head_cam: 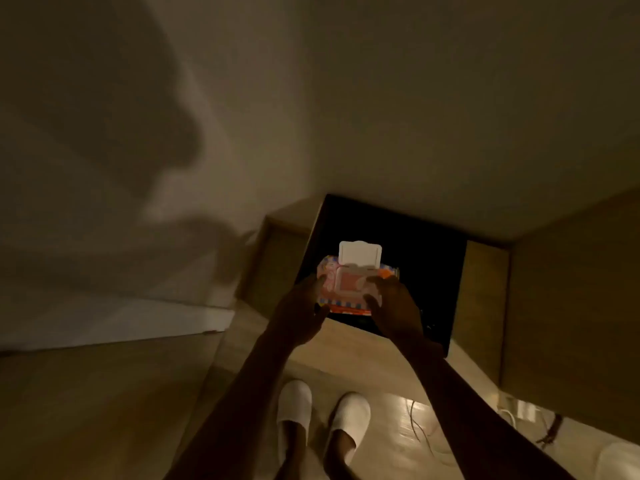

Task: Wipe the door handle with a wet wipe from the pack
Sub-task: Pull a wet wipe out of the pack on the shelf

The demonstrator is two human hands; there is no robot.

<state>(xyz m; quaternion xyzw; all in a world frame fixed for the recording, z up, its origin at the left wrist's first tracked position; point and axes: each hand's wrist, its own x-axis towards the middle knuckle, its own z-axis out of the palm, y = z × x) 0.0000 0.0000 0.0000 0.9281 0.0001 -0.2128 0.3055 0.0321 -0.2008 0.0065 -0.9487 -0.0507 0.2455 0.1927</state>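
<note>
A pink and orange wet wipe pack (346, 289) is held in front of me above a black surface (415, 258). Its white flip lid (360, 252) stands open, tilted away from me. My left hand (301, 306) grips the pack's left end. My right hand (394, 306) holds the right end, with a finger resting by the open dispensing window. No wipe is seen pulled out. No door handle is in view.
A pale wall (242, 98) fills the upper view, with my shadow on it. Wooden furniture (571, 306) stands at the right. My feet in white slippers (322, 417) stand on a glossy wooden floor. Cables (422, 431) lie on the floor at the lower right.
</note>
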